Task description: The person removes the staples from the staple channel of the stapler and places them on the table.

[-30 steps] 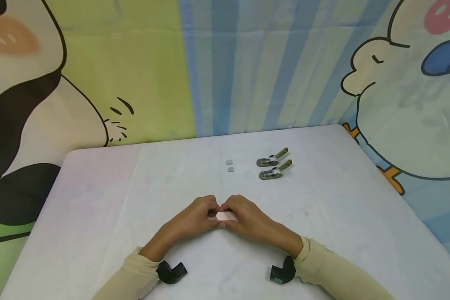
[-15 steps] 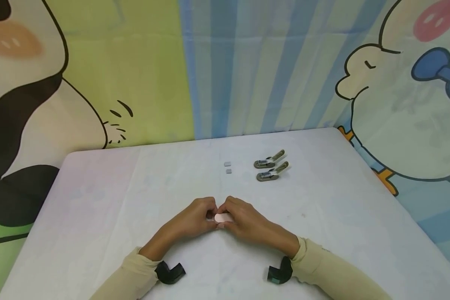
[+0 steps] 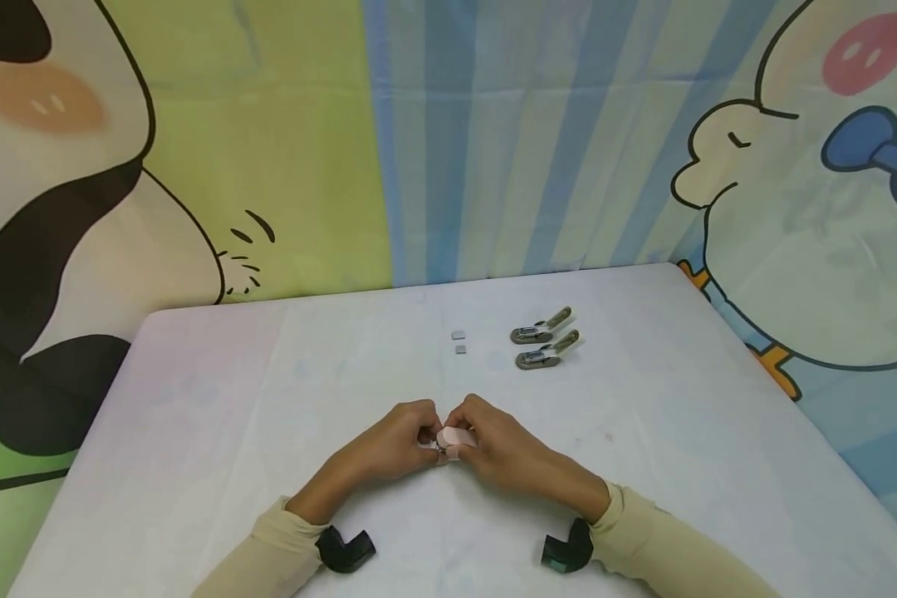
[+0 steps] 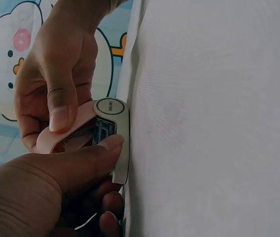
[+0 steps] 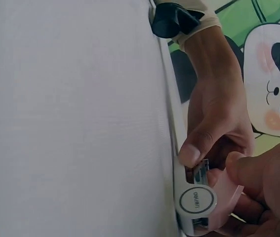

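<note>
Both hands are on a small stapler (image 3: 458,436) with a pink handle (image 4: 70,129) and a whitish base (image 4: 122,160). My left hand (image 3: 392,438) grips the base, its thumb lying by the metal channel (image 4: 104,129). My right hand (image 3: 507,447) pinches the pink handle, which stands swung away from the base in both wrist views. A round emblem (image 5: 196,199) marks the hinge end. Part of the stapler is hidden by fingers.
Two olive-and-silver lever tools (image 3: 535,333) (image 3: 542,359), like small staplers, lie farther back with levers raised. To their left sit two small grey blocks (image 3: 458,335) (image 3: 460,350). A printed curtain (image 3: 456,149) stands behind the white table (image 3: 643,465).
The pink handle has lifted away from the base, so a gap and metal now show between them. The hands have separated slightly. The head view has shifted a little.
</note>
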`<state>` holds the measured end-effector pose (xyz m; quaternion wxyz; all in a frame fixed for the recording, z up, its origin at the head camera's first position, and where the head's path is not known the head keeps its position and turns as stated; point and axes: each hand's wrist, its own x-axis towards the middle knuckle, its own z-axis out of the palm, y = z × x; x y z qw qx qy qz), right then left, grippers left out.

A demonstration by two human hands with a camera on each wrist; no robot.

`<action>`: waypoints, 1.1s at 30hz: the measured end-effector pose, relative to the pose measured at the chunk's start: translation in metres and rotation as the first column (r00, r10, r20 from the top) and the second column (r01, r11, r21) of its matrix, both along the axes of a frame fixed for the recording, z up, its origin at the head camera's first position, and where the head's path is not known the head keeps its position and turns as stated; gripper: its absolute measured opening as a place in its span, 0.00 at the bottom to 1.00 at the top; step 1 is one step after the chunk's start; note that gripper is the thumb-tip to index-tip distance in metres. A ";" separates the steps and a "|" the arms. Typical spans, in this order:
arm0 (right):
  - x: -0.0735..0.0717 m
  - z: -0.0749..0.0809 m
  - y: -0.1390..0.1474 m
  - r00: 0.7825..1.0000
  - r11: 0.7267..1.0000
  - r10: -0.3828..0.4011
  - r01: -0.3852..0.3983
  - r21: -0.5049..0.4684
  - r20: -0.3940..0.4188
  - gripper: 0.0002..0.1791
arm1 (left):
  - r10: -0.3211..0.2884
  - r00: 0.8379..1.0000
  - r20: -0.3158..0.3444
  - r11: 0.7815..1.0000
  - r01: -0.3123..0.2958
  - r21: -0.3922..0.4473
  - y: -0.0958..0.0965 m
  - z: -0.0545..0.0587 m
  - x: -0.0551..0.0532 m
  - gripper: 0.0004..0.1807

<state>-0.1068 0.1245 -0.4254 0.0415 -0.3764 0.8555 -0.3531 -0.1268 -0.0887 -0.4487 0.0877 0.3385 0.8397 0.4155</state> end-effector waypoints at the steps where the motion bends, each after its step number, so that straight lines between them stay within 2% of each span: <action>1: -0.001 0.002 0.001 1.000 1.000 0.000 0.000 -0.019 0.027 0.14 | 0.004 1.000 0.008 1.000 -0.004 -0.007 -0.001 0.001 0.000 0.12; 4: -0.004 0.006 0.004 0.997 0.999 0.034 -0.031 -0.038 0.062 0.16 | 0.008 1.000 0.026 1.000 -0.007 -0.015 -0.002 0.003 -0.001 0.11; 8: -0.009 0.010 0.009 0.995 0.995 0.100 -0.101 0.018 0.022 0.18 | 0.005 0.999 0.032 1.000 -0.004 -0.029 -0.003 0.005 -0.001 0.10; 11: -0.012 0.015 0.014 0.992 0.992 0.120 -0.119 0.050 -0.021 0.19 | 0.007 0.999 0.045 0.999 -0.005 -0.033 -0.002 0.005 -0.001 0.09; 15: -0.015 0.023 0.019 0.995 0.993 0.090 -0.087 0.078 -0.040 0.15 | 0.014 0.998 0.065 0.999 -0.011 -0.038 -0.004 0.003 0.001 0.09; 23: -0.016 0.036 0.027 0.999 0.979 -0.009 0.002 0.205 0.034 0.15 | 0.028 0.997 0.074 0.999 -0.025 -0.041 -0.006 0.003 0.002 0.09; 28: -0.018 0.038 0.033 0.999 0.954 -0.016 0.007 0.300 0.028 0.19 | 0.033 0.996 0.080 0.998 -0.029 -0.047 -0.004 0.003 0.001 0.08; 33: -0.016 0.036 0.040 0.998 0.938 0.002 -0.022 0.345 0.060 0.20 | 0.021 0.995 0.097 0.999 -0.017 -0.041 0.001 0.001 0.003 0.08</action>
